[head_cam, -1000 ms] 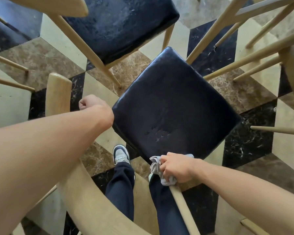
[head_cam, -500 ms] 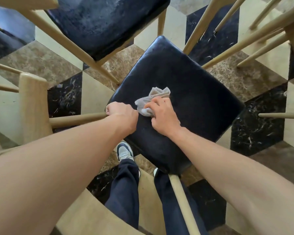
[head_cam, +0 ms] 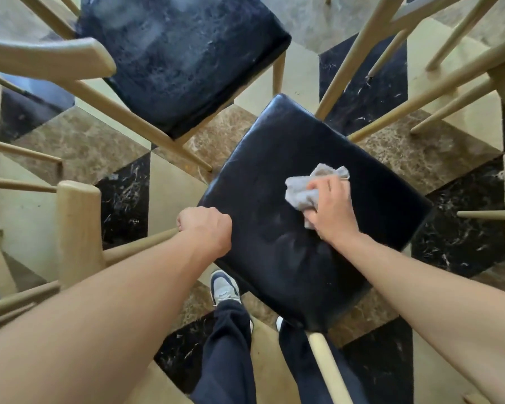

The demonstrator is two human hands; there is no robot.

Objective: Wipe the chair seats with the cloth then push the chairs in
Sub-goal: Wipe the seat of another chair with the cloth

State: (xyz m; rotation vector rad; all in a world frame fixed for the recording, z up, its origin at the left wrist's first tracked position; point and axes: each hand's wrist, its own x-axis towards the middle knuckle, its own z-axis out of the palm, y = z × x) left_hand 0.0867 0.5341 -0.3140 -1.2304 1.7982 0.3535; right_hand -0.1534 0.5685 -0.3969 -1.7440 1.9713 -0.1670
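Sliding crumpled grey cloth rightward across black padded chair seat | right hand clutching it, left hand fisted at seat edge | wiping underway; needing strokes over remaining near half

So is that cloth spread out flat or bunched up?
Bunched up. The grey cloth sits crumpled under the right hand, pressed on the near chair seat.

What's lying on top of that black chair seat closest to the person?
On the near black seat lies a crumpled grey cloth, pressed down by the right hand. The left hand grips the seat's edge. The part of the cloth under the hand is hidden.
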